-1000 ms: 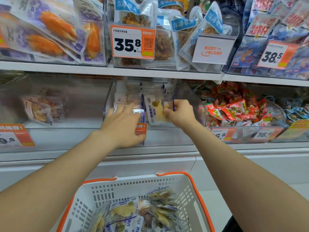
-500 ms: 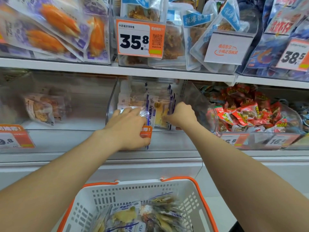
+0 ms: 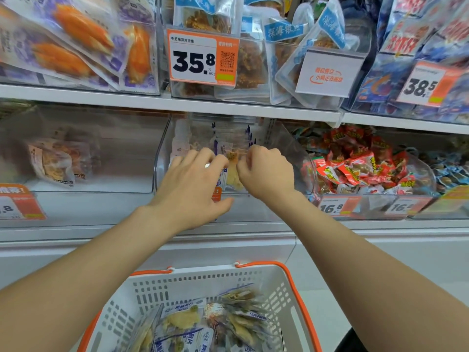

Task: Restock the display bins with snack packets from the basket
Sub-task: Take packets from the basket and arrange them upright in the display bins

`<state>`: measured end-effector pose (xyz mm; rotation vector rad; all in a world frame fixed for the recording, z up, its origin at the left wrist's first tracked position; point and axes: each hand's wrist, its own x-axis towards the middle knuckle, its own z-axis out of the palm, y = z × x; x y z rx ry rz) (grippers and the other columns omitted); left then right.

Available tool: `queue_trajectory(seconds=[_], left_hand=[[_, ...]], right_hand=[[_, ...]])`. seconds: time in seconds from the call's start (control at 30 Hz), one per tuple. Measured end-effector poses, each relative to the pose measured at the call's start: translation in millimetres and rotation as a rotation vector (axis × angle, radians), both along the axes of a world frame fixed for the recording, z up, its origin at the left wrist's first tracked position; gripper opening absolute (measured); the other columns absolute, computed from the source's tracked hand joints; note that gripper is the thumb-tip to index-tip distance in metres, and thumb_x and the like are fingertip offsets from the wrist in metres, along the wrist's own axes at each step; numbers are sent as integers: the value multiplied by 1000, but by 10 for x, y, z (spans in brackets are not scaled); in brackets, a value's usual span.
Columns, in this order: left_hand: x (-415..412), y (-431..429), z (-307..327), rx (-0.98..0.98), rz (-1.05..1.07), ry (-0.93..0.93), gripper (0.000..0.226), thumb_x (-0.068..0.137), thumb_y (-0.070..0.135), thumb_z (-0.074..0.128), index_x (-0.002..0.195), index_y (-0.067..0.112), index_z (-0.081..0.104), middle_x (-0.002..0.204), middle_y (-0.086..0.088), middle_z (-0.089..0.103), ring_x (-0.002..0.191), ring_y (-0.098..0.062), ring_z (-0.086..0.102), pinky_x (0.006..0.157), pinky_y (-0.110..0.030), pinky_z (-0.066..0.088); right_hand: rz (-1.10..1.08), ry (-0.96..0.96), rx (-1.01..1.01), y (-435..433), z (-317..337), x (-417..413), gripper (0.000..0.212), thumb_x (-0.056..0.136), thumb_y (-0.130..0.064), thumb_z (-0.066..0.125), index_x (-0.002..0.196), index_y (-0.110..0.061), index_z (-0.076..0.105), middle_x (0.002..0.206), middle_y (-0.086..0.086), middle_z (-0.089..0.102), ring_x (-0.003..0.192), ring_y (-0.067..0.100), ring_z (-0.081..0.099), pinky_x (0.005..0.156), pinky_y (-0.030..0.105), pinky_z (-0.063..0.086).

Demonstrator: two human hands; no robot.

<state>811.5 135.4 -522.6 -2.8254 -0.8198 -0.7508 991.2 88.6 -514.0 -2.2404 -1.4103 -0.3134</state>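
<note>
On the lower shelf (image 3: 228,107) the clear middle bin (image 3: 286,148) is straight ahead of both hands. The one basket (image 3: 291,280) is directly below them, nearer to the person, and holds a heap of snack packets (image 3: 182,321) (overlapped, so I cannot count them). The left hand (image 3: 190,186) rests spread, fingers straight, on the bin's left side. The right hand (image 3: 266,171) pinches with curled fingers the right edge of one packet (image 3: 233,174), which stands upright, long axis vertical, between the two hands.

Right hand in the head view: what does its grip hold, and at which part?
The right hand pinches a snack packet by its right edge, inside the middle bin; the left hand holds nothing.
</note>
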Motion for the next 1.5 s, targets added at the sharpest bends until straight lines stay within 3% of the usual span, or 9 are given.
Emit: queue_trajectory(seconds=[0.2,0.33,0.47,0.53,0.63,0.73,0.83,0.97,1.5], left_hand=[[5,-390,-300,97,-24,-211,21,81,21,69,89,18,50,78,0,56,71,-27,55,49,-33,37],[42,-634,-768,-132,29,274,21,94,40,54,85,22,49,77,0,60,68,-29,60,55,-33,41],[53,-828,-1220,-324,-84,730,15,100,29,46,93,17,53,94,-7,59,77,-29,52,66,-36,41],[51,-858,-1479,-366,-161,868,14,98,22,47,94,15,59,94,-6,61,79,-29,57,67,-39,48],[36,-875,-1826,-441,-263,1001,15,96,13,49,93,10,63,87,-5,59,72,-26,56,67,-43,53],[74,-919,-2134,-393,-335,1078,18,95,11,56,111,10,63,114,-9,55,89,-29,58,74,-45,53],[161,-978,-2444,-337,-376,1130,38,97,17,66,133,10,56,146,-12,38,122,-36,51,94,-50,51],[240,-985,-2740,-306,-397,1177,71,100,14,61,161,5,25,171,-15,11,150,-40,32,118,-51,39],[399,-872,-2660,-613,-390,873,52,89,23,63,139,17,51,138,-2,52,127,-23,52,104,-46,48]], right_hand=[[178,-159,-132,-532,-13,-201,22,99,-34,51,86,-17,55,82,9,61,73,35,59,59,35,43],[185,-166,-405,-773,-130,-259,29,98,-28,56,76,-15,42,79,8,49,78,36,56,62,34,37],[242,-152,-815,-991,-371,-363,15,97,-19,60,110,-14,60,109,12,56,98,37,62,74,36,45],[275,-131,-1021,-1069,-517,-395,1,95,-10,57,94,-11,57,99,10,54,86,32,58,71,36,46],[264,-95,-1188,-1081,-748,-395,20,92,-3,51,74,-11,45,88,8,51,73,27,48,60,33,39],[305,-97,-1190,-997,-869,-322,12,92,-9,51,96,-8,62,112,9,62,94,29,63,76,35,53],[369,-77,-1117,-878,-886,-232,39,96,-21,55,134,-15,61,137,5,60,121,30,62,101,47,55],[419,-113,-1058,-694,-887,-172,40,98,-28,56,136,-19,59,138,5,60,120,32,62,100,49,55],[381,-89,-1068,-678,-927,16,38,99,-28,54,135,-21,59,139,4,58,124,31,62,98,50,54]])
